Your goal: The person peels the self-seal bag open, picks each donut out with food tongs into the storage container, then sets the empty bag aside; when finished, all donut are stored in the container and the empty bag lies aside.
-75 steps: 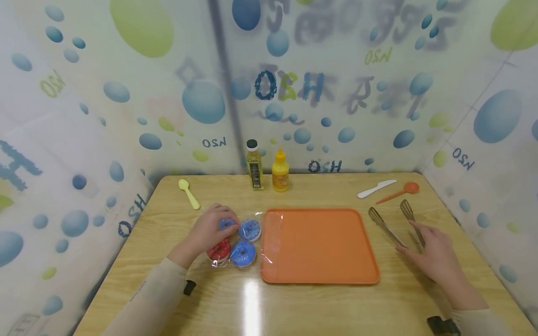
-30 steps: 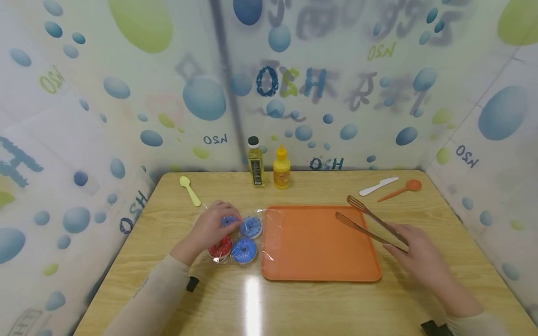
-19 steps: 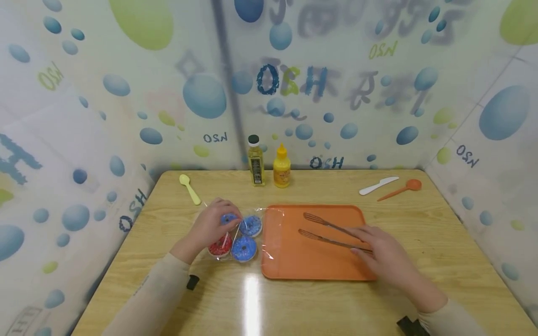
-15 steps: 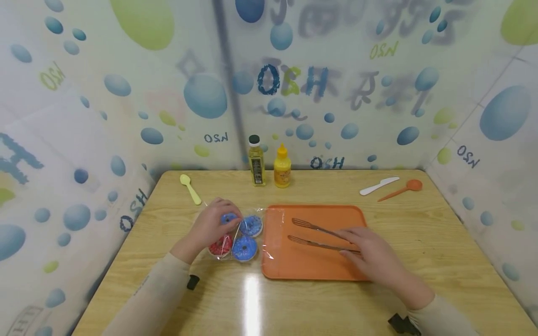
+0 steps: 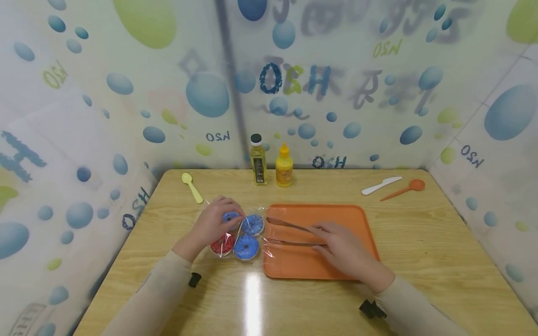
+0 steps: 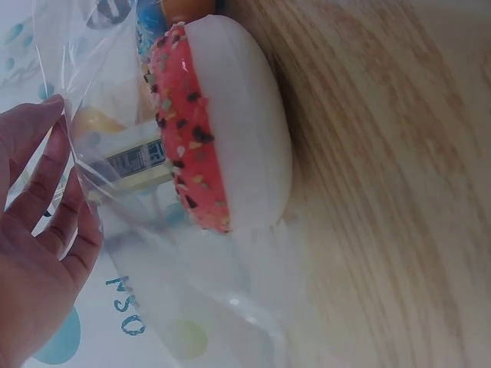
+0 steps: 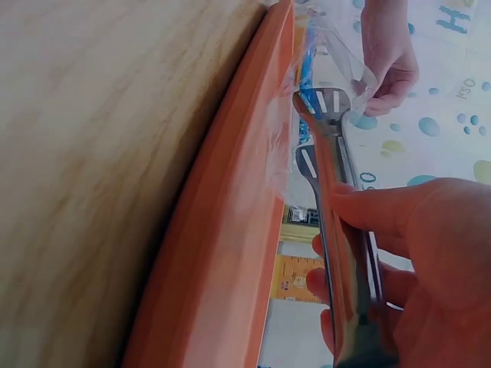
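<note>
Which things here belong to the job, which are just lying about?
Probably the job:
slotted metal tongs, in the right hand
clear plastic bag, pinched by the left hand
one red ring doughnut, three blue ones
rectangular orange tray

Seemingly idle:
pale green plastic spoon
white plastic knife
orange round-bowled spoon
yellow squeeze bottle
tall dark-capped bottle

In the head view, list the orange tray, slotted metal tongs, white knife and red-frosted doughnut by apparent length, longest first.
1. Orange tray
2. Slotted metal tongs, partly hidden by the right hand
3. White knife
4. Red-frosted doughnut
</note>
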Available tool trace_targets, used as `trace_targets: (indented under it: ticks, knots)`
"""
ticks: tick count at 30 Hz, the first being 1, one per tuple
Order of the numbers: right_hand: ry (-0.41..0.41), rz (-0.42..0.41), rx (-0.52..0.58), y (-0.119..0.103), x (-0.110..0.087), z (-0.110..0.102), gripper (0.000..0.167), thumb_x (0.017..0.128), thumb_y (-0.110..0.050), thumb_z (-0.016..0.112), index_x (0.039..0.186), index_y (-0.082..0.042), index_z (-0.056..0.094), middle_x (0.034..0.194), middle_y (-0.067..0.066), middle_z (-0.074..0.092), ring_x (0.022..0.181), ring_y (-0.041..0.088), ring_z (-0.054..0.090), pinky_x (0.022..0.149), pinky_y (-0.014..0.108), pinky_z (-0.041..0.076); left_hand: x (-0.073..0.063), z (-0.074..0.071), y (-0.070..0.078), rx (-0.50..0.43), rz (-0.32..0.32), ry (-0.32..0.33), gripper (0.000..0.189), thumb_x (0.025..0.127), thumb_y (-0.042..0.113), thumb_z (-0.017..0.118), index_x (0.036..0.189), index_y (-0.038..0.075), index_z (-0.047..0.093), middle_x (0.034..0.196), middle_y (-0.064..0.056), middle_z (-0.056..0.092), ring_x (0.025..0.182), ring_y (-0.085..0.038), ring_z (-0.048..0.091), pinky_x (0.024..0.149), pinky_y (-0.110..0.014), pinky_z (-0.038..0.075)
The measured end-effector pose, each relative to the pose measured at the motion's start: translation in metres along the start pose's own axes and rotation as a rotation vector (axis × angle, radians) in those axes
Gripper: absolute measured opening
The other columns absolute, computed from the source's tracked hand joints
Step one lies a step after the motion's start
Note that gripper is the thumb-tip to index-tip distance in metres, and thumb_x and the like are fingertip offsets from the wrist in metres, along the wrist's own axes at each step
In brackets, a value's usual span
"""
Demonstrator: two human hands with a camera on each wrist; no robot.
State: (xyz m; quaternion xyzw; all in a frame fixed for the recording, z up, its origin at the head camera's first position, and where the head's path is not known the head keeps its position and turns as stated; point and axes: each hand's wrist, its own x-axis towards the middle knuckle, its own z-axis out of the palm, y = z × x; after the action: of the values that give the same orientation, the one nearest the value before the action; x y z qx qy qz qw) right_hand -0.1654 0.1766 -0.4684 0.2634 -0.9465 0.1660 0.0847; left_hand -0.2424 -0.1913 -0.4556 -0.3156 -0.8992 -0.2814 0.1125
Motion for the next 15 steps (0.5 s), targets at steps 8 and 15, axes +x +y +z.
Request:
trace_targets:
  ticks: [8,15]
  knots:
    - [-0.069,0.033,0.053,-0.005,0.013,0.004,0.055,0.093,-0.030,0.079,0.143,-0.014,0.063,0.129,0.003,0.066,0.116,0.022,0.064,0.097,0.045,0.056,0.001,0.001,0.001,0.009,-0.025,0.008,0.006,0.090,0.016,0.080,0.094,0.020,0.078,0.103,0.003,0.074,0.101,-0.018,0.060,0.089,-0.043,0.054]
    - [-0.087,0.029,0.076,-0.001,0.001,0.000,0.051,0.094,-0.028,0.078,0.140,-0.010,0.064,0.119,0.004,0.066,0.096,0.015,0.062,0.080,0.037,0.055,0.001,0.002,0.001,0.011,-0.043,0.014,0.005,0.091,0.017,0.079,0.094,0.020,0.076,0.102,0.002,0.074,0.102,-0.019,0.061,0.090,-0.043,0.054]
